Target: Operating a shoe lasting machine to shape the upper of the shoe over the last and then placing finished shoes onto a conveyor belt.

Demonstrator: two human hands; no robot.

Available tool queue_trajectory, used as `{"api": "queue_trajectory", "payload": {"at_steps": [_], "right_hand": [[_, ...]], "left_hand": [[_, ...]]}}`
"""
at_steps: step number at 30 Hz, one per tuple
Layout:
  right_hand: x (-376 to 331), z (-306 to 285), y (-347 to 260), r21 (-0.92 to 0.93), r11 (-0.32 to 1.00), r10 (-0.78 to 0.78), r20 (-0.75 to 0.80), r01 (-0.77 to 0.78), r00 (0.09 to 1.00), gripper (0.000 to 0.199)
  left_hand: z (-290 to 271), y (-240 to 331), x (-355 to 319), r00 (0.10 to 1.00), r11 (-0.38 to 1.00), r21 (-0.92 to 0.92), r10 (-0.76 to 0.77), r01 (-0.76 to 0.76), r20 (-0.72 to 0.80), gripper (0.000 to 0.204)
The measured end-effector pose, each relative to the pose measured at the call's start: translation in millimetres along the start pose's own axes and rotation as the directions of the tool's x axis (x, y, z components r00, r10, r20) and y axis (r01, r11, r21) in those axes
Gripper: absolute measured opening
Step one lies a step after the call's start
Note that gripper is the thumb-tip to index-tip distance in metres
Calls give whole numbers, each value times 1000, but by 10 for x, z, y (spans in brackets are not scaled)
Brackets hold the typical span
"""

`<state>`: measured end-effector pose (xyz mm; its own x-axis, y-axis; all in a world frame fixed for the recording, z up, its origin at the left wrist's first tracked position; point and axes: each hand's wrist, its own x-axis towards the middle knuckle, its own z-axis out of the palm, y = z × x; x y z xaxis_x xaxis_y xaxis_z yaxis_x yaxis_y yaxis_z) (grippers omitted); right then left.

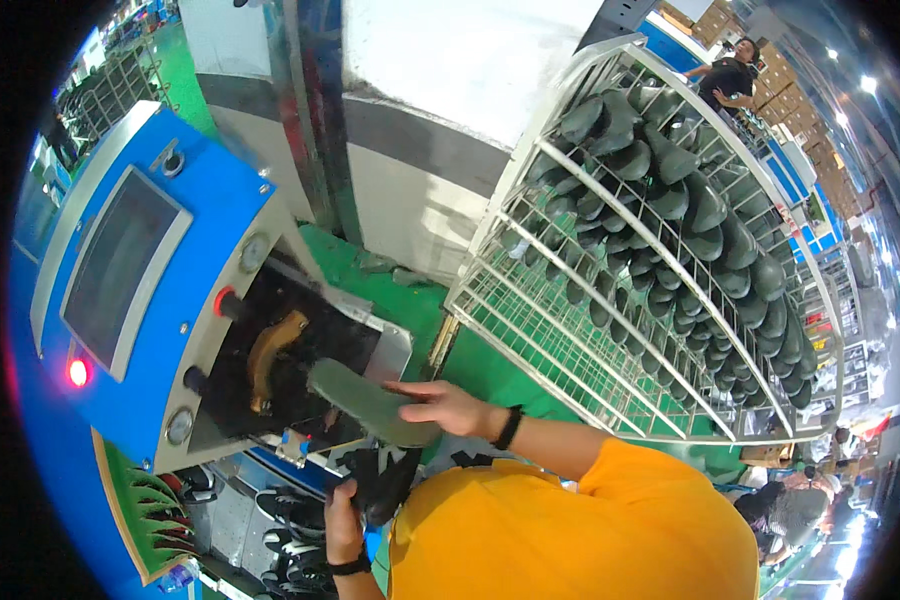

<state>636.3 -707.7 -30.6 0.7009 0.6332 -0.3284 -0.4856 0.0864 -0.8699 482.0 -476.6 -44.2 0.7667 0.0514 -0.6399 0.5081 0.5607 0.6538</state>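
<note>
nearest the camera, the person's orange sleeve (pixel 590 520) fills the lower edge. just left of it, the left hand (pixel 342 525), a black band at its wrist, is closed round the lower part of a black shoe upper (pixel 382 478) and holds it up in front of the body. below that hand, more black shoes (pixel 288 520) lie in a heap.

a little farther out, the right hand (pixel 448 405), also with a black wristband, has its fingers curled over the near end of a grey-green shoe last (pixel 365 400), with the thumb side on top. the last lies between the upper and the dark opening of the blue machine (pixel 185 250). its long axis runs from lower right to upper left, the free end pointing into that opening toward the brass-coloured hook piece (pixel 270 350), the held end toward the person.

judging from this, the work in hand wants both grips kept firm: the last kept in line with its own axis and not twisted, the upper held steady by the left hand so the 2 do not knock together, and fingers kept clear of the hook piece and the opening's edge.

farther off, a red lamp (pixel 78 372) glows on the machine's panel beside a grey screen (pixel 115 265). beyond, to the right, a white wire rack (pixel 610 280) carries many rows of similar grey-green lasts, and behind it another person (pixel 730 80) stands in the hall.
</note>
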Motion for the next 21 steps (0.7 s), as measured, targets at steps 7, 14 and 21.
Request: {"api": "queue_trajectory", "payload": {"at_steps": [7, 14, 21], "right_hand": [[-292, -2332, 827, 765, 642, 383, -371, 45, 846, 33], [534, -3919, 809, 872, 180, 186, -485, 456, 854, 29], [897, -4149, 684, 686, 677, 288, -580, 266, 762, 16]], "left_hand": [[483, -463, 275, 972, 968, 250, 34, 26, -234, 44], [1171, -176, 454, 965, 619, 785, 224, -32, -137, 49], [1239, 74, 248, 927, 630, 754, 139, 189, -348, 42]]}}
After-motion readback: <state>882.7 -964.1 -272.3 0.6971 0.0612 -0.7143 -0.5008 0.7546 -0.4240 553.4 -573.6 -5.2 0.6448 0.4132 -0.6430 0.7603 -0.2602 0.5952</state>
